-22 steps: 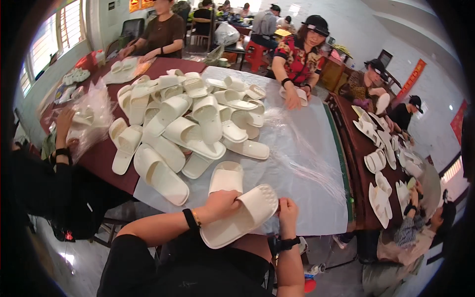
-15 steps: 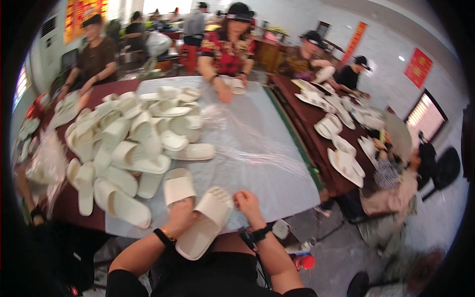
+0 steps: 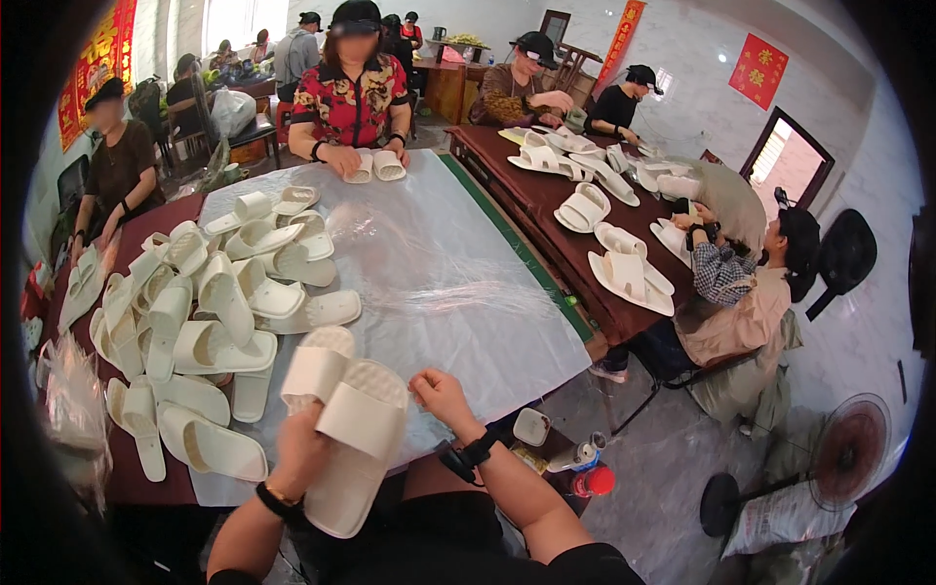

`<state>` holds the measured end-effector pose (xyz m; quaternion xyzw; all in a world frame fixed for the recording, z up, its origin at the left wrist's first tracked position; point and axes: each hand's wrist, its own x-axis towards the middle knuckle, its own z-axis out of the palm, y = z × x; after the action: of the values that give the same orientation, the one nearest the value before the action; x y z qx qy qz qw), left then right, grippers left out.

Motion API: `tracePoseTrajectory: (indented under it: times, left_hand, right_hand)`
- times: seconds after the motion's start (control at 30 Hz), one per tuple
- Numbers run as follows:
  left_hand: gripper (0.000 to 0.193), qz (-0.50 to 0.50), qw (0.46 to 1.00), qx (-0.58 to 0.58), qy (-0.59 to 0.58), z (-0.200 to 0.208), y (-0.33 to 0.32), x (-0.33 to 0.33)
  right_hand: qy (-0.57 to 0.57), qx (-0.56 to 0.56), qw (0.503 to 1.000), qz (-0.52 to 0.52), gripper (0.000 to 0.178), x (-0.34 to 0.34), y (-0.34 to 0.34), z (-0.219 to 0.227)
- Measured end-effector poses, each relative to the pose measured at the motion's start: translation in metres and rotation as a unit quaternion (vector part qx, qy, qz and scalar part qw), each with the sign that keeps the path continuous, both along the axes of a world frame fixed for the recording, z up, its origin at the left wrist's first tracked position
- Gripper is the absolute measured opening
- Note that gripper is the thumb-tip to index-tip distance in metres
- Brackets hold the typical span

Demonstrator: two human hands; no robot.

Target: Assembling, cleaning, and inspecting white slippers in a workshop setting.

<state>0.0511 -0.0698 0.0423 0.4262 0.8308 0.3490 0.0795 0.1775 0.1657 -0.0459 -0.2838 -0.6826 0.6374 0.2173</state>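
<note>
The left hand holds two white slippers together, the nearer one overlapping the farther one, soles tilted and toes pointing away from the person. The pair is in front of the person, over the near edge of the sheet that covers much of the tabletop, and it blocks the view of part of that edge. The right hand is just beside the nearer slipper's toe, its fingers curled in and drawn together; I cannot tell whether anything thin is pinched there.

A heap of loose slippers crowds the left side of the sheet, its closest pieces near the held pair. Clear plastic strands lie across the middle of the sheet, beyond the right hand. At far left, crinkled clear plastic stands beside the heap. Across the sheet, a co-worker in a red patterned shirt has both hands at another pair of slippers. More slippers are spread over a second tabletop to the right, with people around it. Below the right forearm are a jar with a red lid and a pale square container, and a fan stands farther right
</note>
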Motion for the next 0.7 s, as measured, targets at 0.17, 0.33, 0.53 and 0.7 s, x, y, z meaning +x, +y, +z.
tracePoseTrajectory:
  times: [0.17,0.33,0.53,0.7]
  left_hand:
    - [0.028,0.042,0.988,0.141,0.044,0.061,-0.03,-0.064]
    - [0.036,0.16,0.952,0.112,0.234,0.101,-0.067,-0.209]
    - [0.069,0.21,0.973,0.02,0.09,0.045,-0.093,-0.273]
    - [0.067,0.134,0.988,0.057,0.04,0.002,-0.111,-0.252]
  right_hand:
    - [0.019,0.007,1.0,0.019,0.024,0.001,0.0,0.004]
    - [0.014,-0.028,0.998,0.053,0.018,0.0,0.006,0.004]
    - [0.04,0.11,0.988,-0.097,0.023,0.035,0.088,0.013]
    - [-0.072,0.454,0.818,-0.345,0.032,0.111,0.204,0.089]
